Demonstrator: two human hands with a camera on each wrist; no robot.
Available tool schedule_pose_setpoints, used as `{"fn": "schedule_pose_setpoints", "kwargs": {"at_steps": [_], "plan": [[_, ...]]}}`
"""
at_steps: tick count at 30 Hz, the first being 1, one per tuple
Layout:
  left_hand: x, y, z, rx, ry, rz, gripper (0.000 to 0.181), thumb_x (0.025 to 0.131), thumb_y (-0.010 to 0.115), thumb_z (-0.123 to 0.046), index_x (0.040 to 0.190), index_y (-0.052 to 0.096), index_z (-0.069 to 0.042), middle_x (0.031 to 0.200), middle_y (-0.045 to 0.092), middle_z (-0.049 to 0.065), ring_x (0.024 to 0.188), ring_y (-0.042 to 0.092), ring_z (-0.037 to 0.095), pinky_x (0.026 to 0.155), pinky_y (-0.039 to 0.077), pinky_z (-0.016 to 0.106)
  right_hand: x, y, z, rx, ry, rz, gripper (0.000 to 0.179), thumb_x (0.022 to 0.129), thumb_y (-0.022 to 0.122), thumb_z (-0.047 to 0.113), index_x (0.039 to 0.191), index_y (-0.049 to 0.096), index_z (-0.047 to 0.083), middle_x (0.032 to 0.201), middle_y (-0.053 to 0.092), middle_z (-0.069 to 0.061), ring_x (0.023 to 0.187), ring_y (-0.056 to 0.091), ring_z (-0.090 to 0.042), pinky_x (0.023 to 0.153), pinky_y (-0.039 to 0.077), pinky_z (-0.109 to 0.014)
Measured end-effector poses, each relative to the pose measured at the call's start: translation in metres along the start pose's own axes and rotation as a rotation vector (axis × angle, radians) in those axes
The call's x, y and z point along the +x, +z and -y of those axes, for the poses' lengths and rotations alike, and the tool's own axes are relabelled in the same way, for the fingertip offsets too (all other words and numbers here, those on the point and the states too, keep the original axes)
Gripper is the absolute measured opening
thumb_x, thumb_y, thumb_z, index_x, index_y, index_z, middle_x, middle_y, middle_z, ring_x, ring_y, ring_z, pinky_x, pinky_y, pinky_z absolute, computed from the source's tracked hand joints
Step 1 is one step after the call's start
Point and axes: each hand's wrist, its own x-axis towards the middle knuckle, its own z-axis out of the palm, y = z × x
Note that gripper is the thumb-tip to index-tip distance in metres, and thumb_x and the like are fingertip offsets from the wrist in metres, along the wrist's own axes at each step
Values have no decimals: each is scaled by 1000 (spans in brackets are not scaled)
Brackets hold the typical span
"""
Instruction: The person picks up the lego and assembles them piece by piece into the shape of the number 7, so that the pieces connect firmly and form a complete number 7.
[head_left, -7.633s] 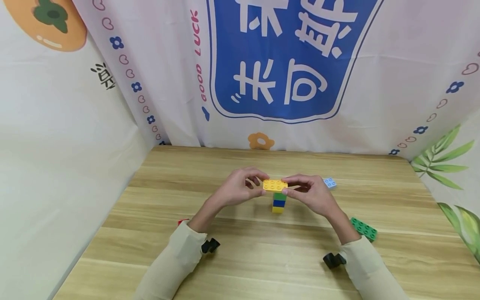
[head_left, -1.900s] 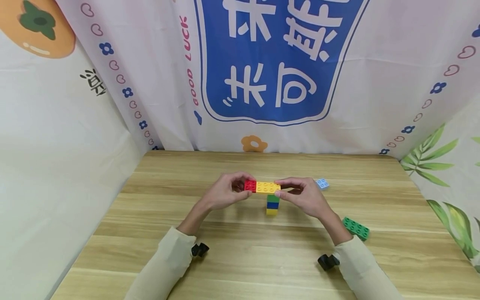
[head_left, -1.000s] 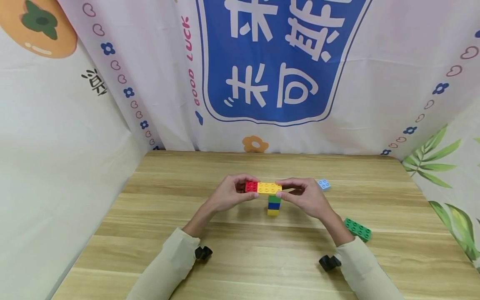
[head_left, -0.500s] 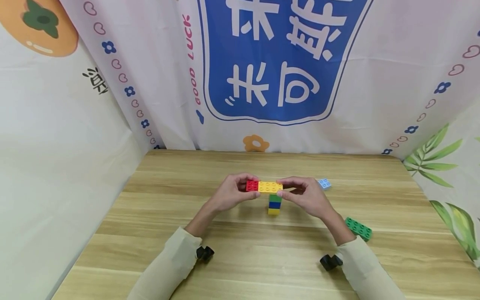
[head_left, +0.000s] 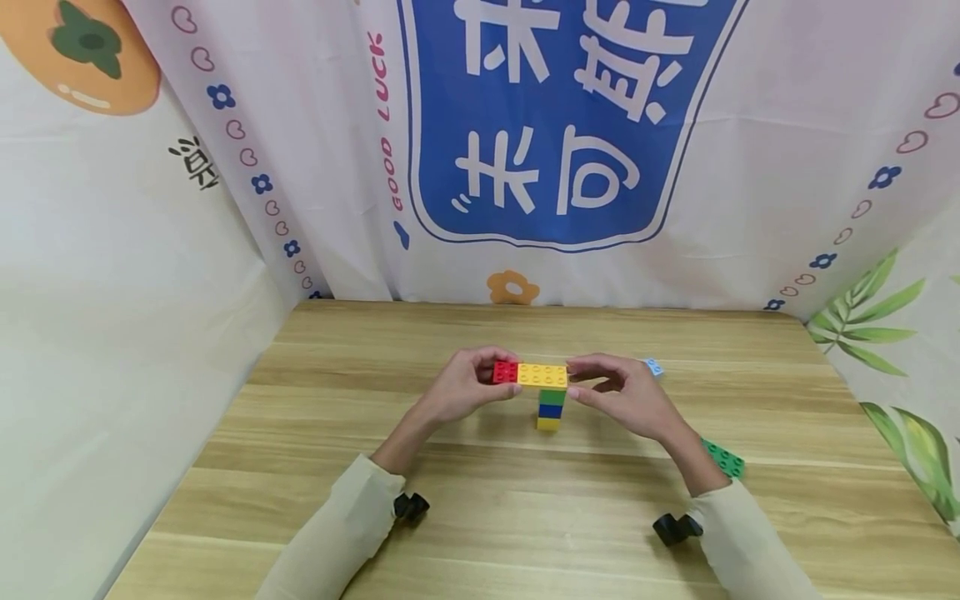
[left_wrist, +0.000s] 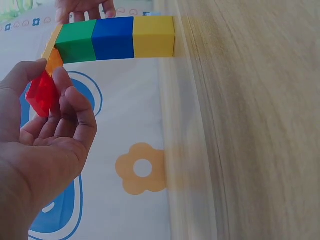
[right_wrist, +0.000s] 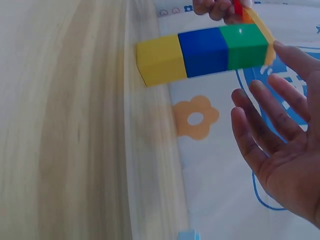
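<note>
A tower of a yellow (head_left: pixel 548 424), a blue (head_left: pixel 551 411) and a green brick (head_left: pixel 552 397) stands upright on the table. Across its top lies a flat yellow brick (head_left: pixel 542 375), studs up, overhanging to the left. A red brick (head_left: pixel 505 372) meets its left end. My left hand (head_left: pixel 459 390) pinches this red brick (left_wrist: pixel 41 95) between thumb and fingers, off the table. At the yellow brick's right end is my right hand (head_left: pixel 632 398); its thumb tip is right at the edge, the other fingers spread apart in the right wrist view.
A light blue brick (head_left: pixel 655 367) lies behind the right hand. A green eight-stud brick (head_left: pixel 724 459) is partly covered by the right forearm. The wooden table (head_left: pixel 480 517) ends at a printed curtain (head_left: pixel 360 167) behind and at the left.
Earlier both hands held the yellow brick alone; then the left hand came to hold a red brick at its left end. Just now the right hand has let go and shifted slightly right.
</note>
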Motion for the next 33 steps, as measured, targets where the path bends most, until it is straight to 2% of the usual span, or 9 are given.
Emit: {"fn": "schedule_pose_setpoints", "kwargs": {"at_steps": [4,11,16,20,24,28,33], "plan": [[0,-1,1,-2,-2,2,37,94,84,-13,128,72,-6,114,76,12,93,69,15,80,59,22,-8,-11,-4,-38,-6,-1,39,99,80,28,134,74,12,132,76,-13,120,73,-29,91,61,-24],[-1,-2,0,8,1,-3,36,94,84,-13,128,72,-7,114,76,10,94,69,16,80,59,23,-25,-30,-10,-103,23,-24,39,100,79,28,135,73,11,133,76,-12,117,73,-39,92,61,-25],[-2,-3,0,14,17,-4,35,94,83,-13,127,72,-6,113,76,11,93,69,16,79,59,22,-35,-41,-20,-153,37,-41,40,100,79,27,134,72,8,134,75,-16,117,73,-37,91,60,-21],[-3,-3,-1,13,22,-7,35,94,83,-12,127,72,-6,112,76,11,92,69,15,78,59,22,-40,-48,-25,-177,35,-37,39,100,79,27,134,73,8,135,75,-14,116,74,-34,92,60,-22],[-3,-2,-2,12,18,-8,35,94,84,-13,127,72,-6,113,76,10,93,69,14,80,59,23,-50,-55,-28,-206,38,-35,38,100,79,27,133,73,9,135,75,-12,116,74,-21,93,60,-23],[-2,-2,-2,13,11,-9,35,94,84,-14,127,72,-7,115,76,10,94,69,15,81,60,23,-62,-63,-32,-225,46,-50,38,100,79,26,134,73,9,136,74,-12,114,69,-1,92,60,-21],[-2,-1,-2,8,5,-6,36,94,84,-15,127,72,-6,116,76,12,94,69,15,81,59,22,-75,-70,-40,-245,44,-75,39,98,81,24,132,74,6,132,76,-13,113,63,11,90,60,-21]]}}
